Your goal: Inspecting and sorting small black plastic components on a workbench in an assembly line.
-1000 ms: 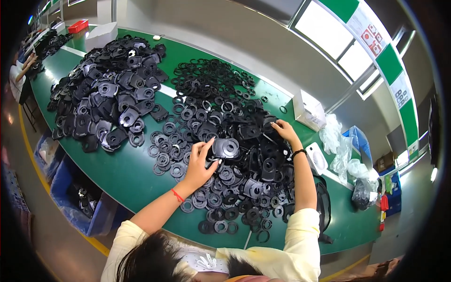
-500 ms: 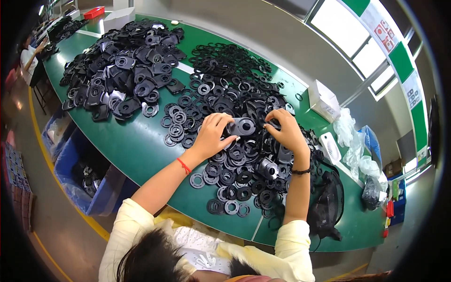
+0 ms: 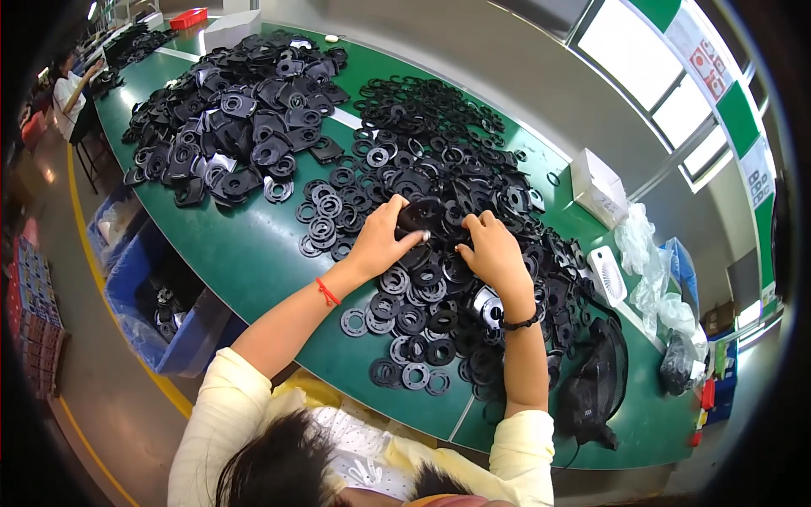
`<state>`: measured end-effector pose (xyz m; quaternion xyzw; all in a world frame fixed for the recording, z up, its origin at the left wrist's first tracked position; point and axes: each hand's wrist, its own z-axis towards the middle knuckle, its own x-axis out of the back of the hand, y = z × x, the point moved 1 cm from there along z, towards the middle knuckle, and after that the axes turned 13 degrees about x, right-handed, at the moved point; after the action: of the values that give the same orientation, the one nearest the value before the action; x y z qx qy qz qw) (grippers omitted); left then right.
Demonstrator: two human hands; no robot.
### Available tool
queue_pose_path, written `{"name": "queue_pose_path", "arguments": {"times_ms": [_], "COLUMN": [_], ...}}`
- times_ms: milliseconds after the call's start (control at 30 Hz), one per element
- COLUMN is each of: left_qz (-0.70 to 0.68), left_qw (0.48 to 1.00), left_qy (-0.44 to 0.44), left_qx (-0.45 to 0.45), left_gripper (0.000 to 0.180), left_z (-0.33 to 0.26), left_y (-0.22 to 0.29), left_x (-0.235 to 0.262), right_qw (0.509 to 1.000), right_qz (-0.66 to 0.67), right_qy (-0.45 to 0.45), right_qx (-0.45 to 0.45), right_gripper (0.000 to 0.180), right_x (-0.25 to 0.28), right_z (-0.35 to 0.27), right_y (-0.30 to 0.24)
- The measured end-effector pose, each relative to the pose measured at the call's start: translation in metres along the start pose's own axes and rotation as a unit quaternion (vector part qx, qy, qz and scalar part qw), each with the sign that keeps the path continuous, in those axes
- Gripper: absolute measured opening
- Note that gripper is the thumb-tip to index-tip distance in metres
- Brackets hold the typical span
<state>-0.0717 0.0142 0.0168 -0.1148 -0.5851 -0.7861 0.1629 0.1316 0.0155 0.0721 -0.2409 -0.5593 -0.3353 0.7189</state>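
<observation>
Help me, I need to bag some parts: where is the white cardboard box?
In the head view the white cardboard box sits at the table's far right edge, beyond the black rings, just above the clear plastic bags.

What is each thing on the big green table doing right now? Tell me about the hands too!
Left hand: gripping a black disc, lifted off the pile.
Right hand: fingers curled, down on the black rings.
Black rings: loose, spread flat in a heap.
Bigger black parts: piled up, untouched.
White box: open.
Black bag: lying on the table.
</observation>
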Motion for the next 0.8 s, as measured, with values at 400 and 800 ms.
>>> {"name": "queue_pose_path", "arguments": {"times_ms": [400, 800], "left_qz": [-0.223, -0.401], "left_qw": [0.971, 0.892], "left_qy": [0.027, -0.075], "left_qx": [0.078, 0.195], "left_gripper": [0.033, 0.03], "left_z": [0.009, -0.003], "left_y": [-0.012, 0.015], "left_x": [0.002, 0.001], "right_qw": [0.994, 0.98], "right_qz": [0.079, 0.127], "right_qy": [0.033, -0.121], "right_qx": [0.067, 0.097], "right_gripper": [0.019, 0.028], "right_x": [0.026, 0.0], "right_z": [0.002, -0.002], "right_y": [-0.017, -0.035]}}
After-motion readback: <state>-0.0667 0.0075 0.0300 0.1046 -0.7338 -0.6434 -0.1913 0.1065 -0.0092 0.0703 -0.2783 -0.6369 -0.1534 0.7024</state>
